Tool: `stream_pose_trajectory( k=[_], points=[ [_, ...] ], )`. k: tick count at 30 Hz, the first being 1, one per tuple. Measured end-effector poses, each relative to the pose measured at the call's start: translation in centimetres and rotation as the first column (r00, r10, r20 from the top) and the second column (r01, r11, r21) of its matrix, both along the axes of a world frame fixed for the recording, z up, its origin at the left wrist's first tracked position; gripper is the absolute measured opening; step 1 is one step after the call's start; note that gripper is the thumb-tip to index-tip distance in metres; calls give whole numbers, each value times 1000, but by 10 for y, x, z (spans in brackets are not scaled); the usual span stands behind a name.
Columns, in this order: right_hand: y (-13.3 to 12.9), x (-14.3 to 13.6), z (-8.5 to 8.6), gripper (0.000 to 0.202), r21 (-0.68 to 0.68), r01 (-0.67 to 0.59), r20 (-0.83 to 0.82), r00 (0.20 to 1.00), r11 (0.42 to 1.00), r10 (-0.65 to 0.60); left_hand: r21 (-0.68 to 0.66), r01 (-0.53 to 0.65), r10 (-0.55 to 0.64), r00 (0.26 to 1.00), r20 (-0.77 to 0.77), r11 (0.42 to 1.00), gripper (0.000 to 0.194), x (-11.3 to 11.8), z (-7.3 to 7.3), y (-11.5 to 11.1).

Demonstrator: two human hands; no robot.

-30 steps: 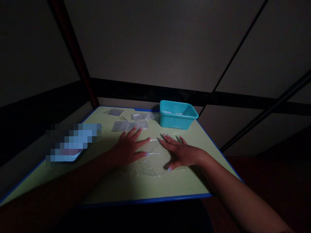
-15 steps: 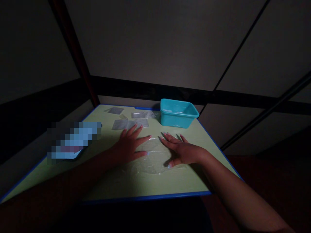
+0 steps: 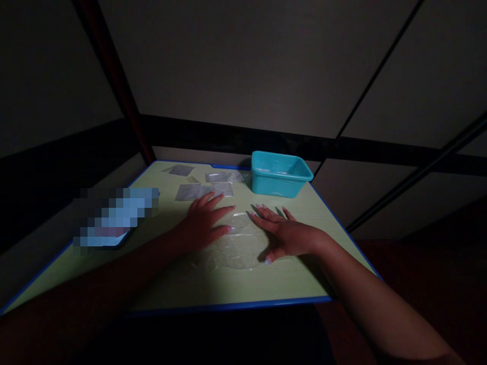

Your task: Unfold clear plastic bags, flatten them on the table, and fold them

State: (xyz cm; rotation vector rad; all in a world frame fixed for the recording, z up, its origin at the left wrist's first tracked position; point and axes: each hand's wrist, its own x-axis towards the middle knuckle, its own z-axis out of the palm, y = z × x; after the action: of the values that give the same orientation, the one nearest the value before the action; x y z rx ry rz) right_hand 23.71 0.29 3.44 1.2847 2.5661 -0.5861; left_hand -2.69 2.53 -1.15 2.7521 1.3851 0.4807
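Note:
A clear plastic sheet or bag (image 3: pixel 239 251), thin and slightly wrinkled, lies flat on the table between my hands. My left hand (image 3: pixel 203 223) is spread open over its left side, fingers stretched toward the far edge. On the right side of the plastic, my right hand (image 3: pixel 287 235) rests with its fingers extended and thumb apart. Neither hand grips anything. Just beyond my left fingertips are flat greyish squares (image 3: pixel 187 192), one partly hidden by the fingers.
A turquoise plastic basket (image 3: pixel 279 188) stands at the table's far right. Another grey square (image 3: pixel 181 170) and a clear packet (image 3: pixel 225 176) lie at the back. A pixelated bluish object (image 3: pixel 122 218) sits on the left. Blue edging (image 3: pixel 236 306) borders the pale table.
My left hand has shifted very slightly over the plastic, while my right hand stays almost still. The view has tilted a little; the objects stay in place.

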Motion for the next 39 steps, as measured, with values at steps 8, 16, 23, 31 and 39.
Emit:
stream_pose_trajectory(
  k=[8, 16, 23, 31, 39],
  points=[
    [0, 1, -1, 112, 2, 10, 4, 1000, 1000, -10, -102, 93, -98, 994, -51, 990, 65, -4, -3, 0],
    [2, 0, -4, 115, -4, 3, -11, 1000, 1000, -3, -182, 120, -145, 981, -126, 976, 73, -4, 4, -3],
    [4, 3, -14, 118, 5, 22, -173, 985, 1000, -20, -207, 127, -166, 969, -181, 970, 75, -5, 10, -4],
    [-1, -2, -4, 117, 7, 11, -92, 996, 1000, -11, -130, 112, -125, 987, -101, 985, 70, -6, 5, 0],
    [-10, -6, 1, 105, 46, -46, -223, 973, 998, 55, 6, 132, -127, 938, 322, 991, 66, -5, 12, 1]
  ],
)
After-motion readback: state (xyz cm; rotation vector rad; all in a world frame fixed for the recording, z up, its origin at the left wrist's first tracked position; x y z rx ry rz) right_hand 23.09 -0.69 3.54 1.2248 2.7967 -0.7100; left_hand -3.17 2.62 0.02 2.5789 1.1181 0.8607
